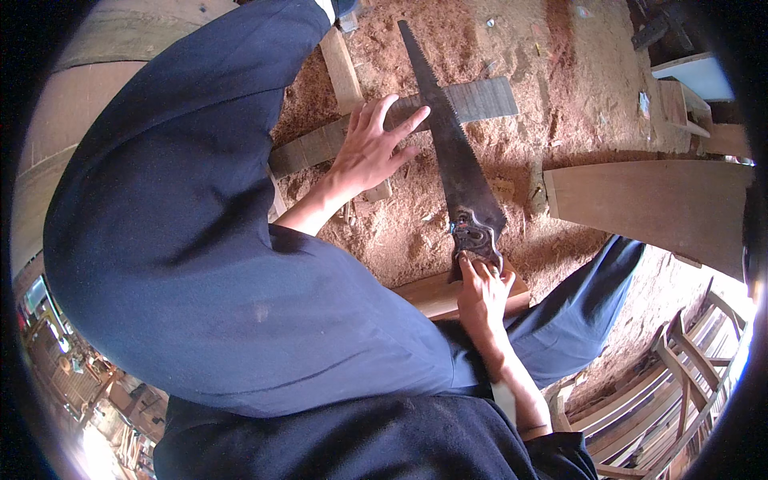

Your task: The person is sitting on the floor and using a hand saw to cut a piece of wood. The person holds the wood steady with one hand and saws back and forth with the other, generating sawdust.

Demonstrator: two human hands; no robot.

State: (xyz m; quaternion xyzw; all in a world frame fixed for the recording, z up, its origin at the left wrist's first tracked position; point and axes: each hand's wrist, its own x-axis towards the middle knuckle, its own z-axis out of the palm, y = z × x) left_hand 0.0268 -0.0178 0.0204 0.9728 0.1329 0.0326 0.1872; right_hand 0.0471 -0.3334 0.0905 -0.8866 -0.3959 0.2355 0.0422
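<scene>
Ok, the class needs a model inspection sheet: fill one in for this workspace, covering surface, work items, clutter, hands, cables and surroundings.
Surface: ground strewn with sawdust.
Work items: handsaw, its blade crossing a narrow grey board in this view.
Clutter: wide plank at right.
Left hand: fingers spread, over the board beside the blade; contact unclear.
Right hand: closed on the saw's handle.
Cables: nothing seen.
Surroundings: long timber strips at lower right.

Loose navy trousers (272, 280), pale mark (261, 311); darker top (344, 440), dark right sleeve (564, 456); hands (366, 152) (483, 294) bare.
</scene>
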